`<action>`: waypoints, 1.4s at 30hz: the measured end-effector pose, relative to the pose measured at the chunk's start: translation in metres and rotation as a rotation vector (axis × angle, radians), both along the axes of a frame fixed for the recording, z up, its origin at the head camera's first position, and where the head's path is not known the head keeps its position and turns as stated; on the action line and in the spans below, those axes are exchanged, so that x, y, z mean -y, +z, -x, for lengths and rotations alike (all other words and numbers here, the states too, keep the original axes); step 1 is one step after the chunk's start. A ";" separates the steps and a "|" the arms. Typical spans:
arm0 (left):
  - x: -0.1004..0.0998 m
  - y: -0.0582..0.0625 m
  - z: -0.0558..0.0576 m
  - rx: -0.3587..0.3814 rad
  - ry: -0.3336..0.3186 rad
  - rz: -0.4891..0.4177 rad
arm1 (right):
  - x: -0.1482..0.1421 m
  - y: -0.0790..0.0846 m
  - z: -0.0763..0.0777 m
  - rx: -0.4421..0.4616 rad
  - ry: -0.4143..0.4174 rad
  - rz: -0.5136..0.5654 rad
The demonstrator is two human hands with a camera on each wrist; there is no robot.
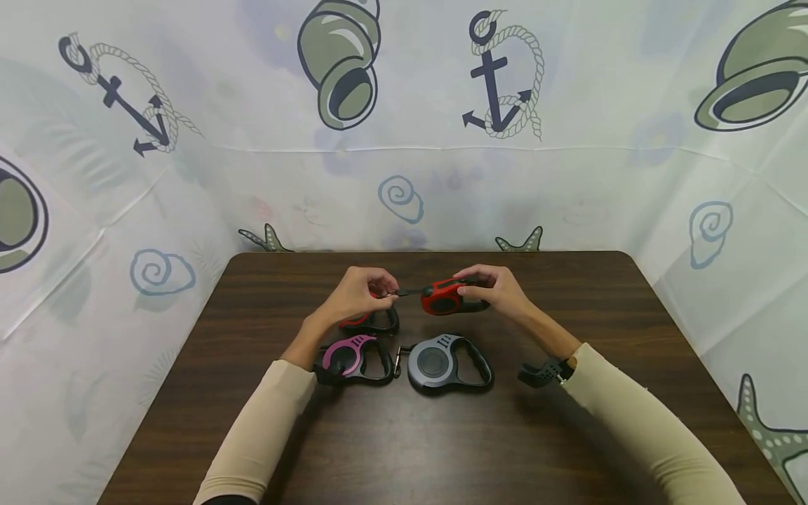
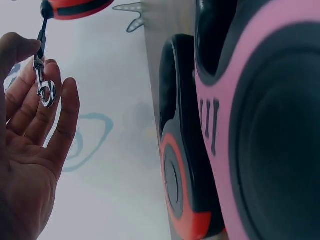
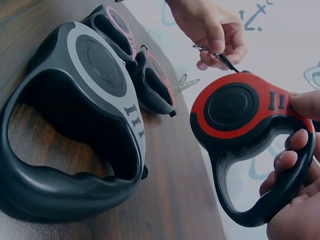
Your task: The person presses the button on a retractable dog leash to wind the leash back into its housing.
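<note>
My right hand (image 1: 495, 289) grips a red and black retractable dog leash (image 3: 232, 106) by its looped handle, with the thumb near the bone-shaped marks. From the casing a short length of dark cord runs out to a metal snap hook (image 2: 46, 90). Thumb and fingers of my left hand (image 1: 361, 291) pinch the cord's end by that hook. Below the left hand, a second red and black leash (image 2: 175, 175) lies on the table. A pink and black leash (image 1: 344, 359) and a grey and black leash (image 1: 434, 361) lie nearer to me.
The dark wooden table (image 1: 568, 280) has its far edge against a white curtain (image 1: 435, 196) printed with anchors and shells. Another snap hook (image 1: 398, 361) lies between the pink and grey leashes. A dark watch or band (image 1: 544, 372) is on my right wrist.
</note>
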State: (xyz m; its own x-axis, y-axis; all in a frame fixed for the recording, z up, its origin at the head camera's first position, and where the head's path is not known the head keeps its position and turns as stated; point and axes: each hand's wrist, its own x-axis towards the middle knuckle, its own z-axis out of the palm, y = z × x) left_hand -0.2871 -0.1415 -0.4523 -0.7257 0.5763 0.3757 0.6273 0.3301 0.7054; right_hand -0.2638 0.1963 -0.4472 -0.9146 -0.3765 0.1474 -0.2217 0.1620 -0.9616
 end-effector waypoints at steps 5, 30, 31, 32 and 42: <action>-0.006 -0.001 -0.002 0.013 0.005 -0.032 | 0.005 -0.002 0.000 0.010 -0.004 0.009; -0.019 -0.011 -0.004 0.043 0.019 -0.058 | 0.013 -0.008 0.001 0.000 -0.012 0.024; -0.019 -0.011 -0.004 0.045 0.020 -0.050 | 0.012 -0.008 0.001 0.002 -0.013 0.026; -0.020 -0.011 -0.004 0.049 0.019 -0.043 | 0.012 -0.008 0.001 0.005 -0.015 0.029; -0.028 -0.015 -0.006 0.069 0.038 -0.014 | 0.008 -0.016 0.005 0.023 -0.019 0.022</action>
State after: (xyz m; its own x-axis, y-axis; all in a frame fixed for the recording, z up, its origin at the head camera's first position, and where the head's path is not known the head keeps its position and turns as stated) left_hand -0.2815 -0.1132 -0.4674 -0.7712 0.5432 0.3319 0.5643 0.3423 0.7512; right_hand -0.2691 0.1885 -0.4635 -0.9250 -0.3556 0.1343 -0.1965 0.1451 -0.9697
